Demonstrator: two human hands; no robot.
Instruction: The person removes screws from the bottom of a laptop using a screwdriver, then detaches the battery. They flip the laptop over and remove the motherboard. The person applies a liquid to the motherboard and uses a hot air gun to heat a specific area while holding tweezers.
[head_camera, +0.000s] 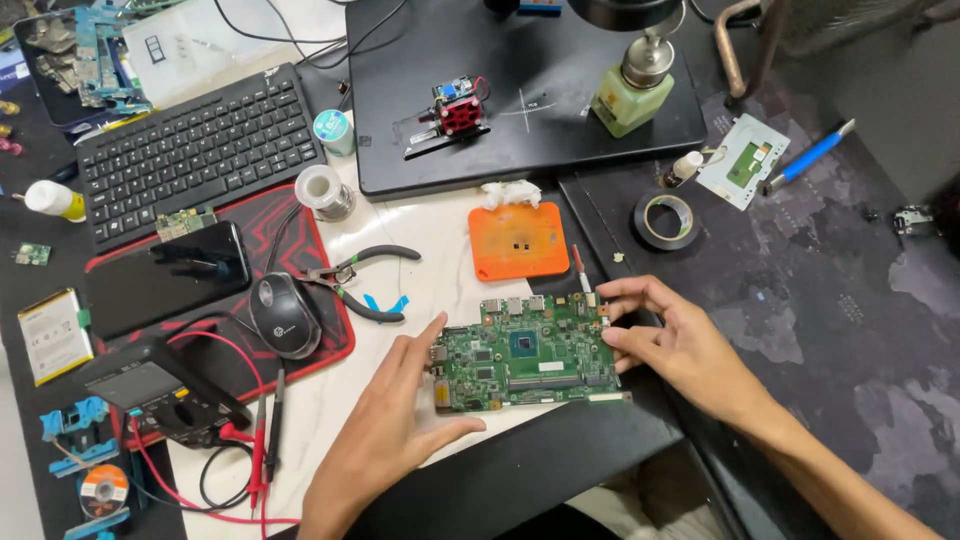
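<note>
The tabletop (440, 240) fills the frame, white in the middle with dark mats to either side. Across the upper centre lies a closed black laptop (560, 110), and at upper left a black keyboard (200, 150). Below the keyboard a dark phone (165, 280) rests on a red-patterned pad, with a black mouse (285, 315) just beside it.

In the lower centre sits the green circuit board (525, 352), flat with its chips facing up, its near edge partly over a dark panel. My left hand (390, 430) steadies its left edge, thumb along the near corner and index finger up the side, fingers loosely spread. My right hand (670, 340) grips the right edge, fingers curled and pinching the board's rim.

I judge the hold works best on the bare edges only, keeping fingertips off the central chip and connectors, and keeping the board level so it does not flex.

Just above the board lie an orange square pad (518, 240) and small pliers (360, 280).
</note>
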